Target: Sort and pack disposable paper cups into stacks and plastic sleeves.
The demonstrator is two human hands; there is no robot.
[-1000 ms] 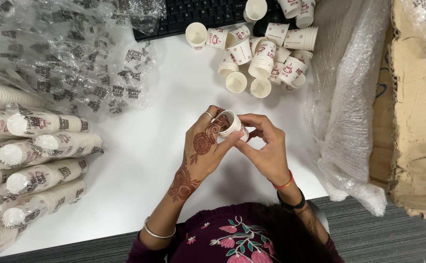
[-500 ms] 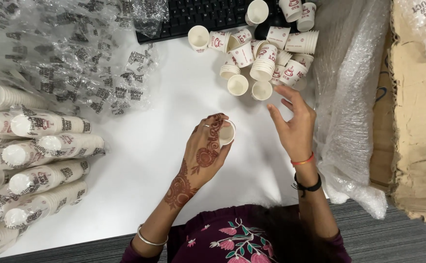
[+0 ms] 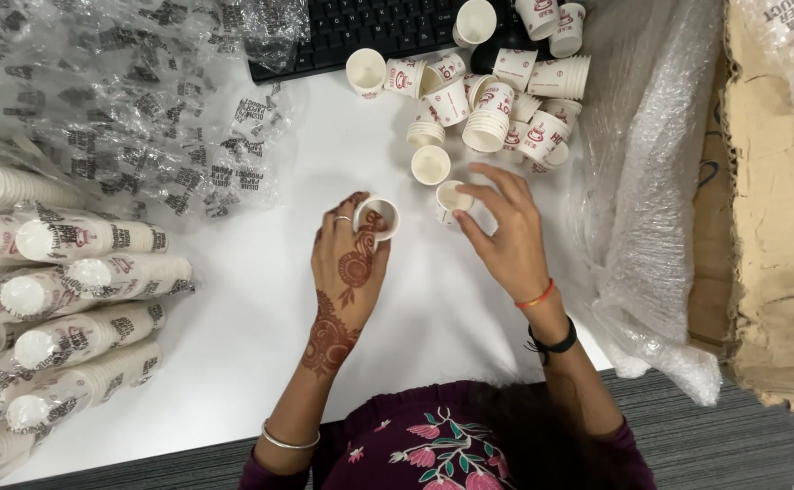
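Since half a second ago, the right hand (image 3: 504, 238) has come down from mid-air toward the loose pile and now closes its fingers (image 3: 475, 193) on a single paper cup (image 3: 451, 199) lying just below the heap. The left hand (image 3: 350, 263) has barely shifted; its fingers (image 3: 343, 222) are curled around a small stack of cups (image 3: 378, 218), held mouth-up just over the white surface (image 3: 234, 318).

Judging by this, the step in hand is gathering loose cups one at a time into the held stack: the pick is being made, the nesting not yet. That next move would call for lifting the picked cup clear of its neighbours, turning it mouth-up and bringing it across to the left hand so that it seats squarely in the stack, not cocked on the rim.

Many loose cups (image 3: 497, 100) lie jumbled near the keyboard (image 3: 361, 32) at the far edge, some already nested in short stacks. Wrapped sleeves of cups (image 3: 88, 281) lie in rows at the left, with empty crumpled wrappers (image 3: 134, 109) beyond them. A cardboard box (image 3: 760, 227) lined with clear plastic stands at the right.
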